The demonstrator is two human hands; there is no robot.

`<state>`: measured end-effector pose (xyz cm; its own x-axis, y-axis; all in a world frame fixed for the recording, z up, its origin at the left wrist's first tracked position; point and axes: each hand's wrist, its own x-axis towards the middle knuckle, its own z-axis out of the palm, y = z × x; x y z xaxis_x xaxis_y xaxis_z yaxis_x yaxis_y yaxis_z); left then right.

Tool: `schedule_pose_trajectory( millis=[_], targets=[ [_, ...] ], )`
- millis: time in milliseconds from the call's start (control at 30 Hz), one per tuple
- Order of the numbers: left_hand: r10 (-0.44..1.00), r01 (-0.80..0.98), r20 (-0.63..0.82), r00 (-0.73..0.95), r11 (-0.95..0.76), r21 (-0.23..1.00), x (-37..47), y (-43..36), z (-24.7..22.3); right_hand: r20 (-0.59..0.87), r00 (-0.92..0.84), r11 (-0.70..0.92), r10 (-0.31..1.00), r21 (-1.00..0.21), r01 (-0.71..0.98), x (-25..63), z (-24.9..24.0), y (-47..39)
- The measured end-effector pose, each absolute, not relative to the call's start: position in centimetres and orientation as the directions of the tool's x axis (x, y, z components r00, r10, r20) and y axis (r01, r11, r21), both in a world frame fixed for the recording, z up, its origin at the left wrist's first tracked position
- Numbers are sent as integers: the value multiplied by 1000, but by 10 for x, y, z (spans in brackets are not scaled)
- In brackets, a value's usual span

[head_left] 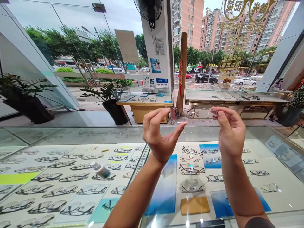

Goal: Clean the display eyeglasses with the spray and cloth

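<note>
A pair of thin metal-rimmed eyeglasses (195, 113) is held up level above the glass counter, its clear lenses facing me. My left hand (159, 136) grips the left end, with the index finger at the outer rim and the thumb by the lower edge of that lens. At the other end, my right hand (231, 131) pinches the frame near the hinge between thumb and fingers. Beneath my hands, rows of eyeglasses (192, 169) lie in the showcase. A small white spray bottle (101, 170) stands left of my left forearm.
The glass display counter (255, 133) spans the foreground, with blue cards (169, 186) and a mustard-yellow flat item (195, 205). Further back are another showcase (152, 98), a potted plant (115, 107), a wooden trunk (183, 69) and a wall fan (150, 14). Large windows face a street.
</note>
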<state>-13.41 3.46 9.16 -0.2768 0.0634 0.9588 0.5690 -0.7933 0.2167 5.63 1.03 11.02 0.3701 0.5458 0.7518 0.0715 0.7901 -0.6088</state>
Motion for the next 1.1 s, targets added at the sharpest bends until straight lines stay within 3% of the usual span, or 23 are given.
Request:
schedule_pose_trajectory(
  millis=[333,633,933,1100],
  targets=[
    [-2,585,983,-183,-804,107,-138,38,94,664,252,705,704,-694,-143,60,114,8],
    [14,526,981,-191,-843,114,-138,36,95,652,248,696,717,-689,-203,60,112,10],
    [287,58,921,-262,-948,312,-131,34,98,705,245,739,666,-668,-85,58,111,9],
    [380,-90,888,-259,-925,370,-130,35,98,668,279,717,690,-681,-145,55,112,9]
  ],
)
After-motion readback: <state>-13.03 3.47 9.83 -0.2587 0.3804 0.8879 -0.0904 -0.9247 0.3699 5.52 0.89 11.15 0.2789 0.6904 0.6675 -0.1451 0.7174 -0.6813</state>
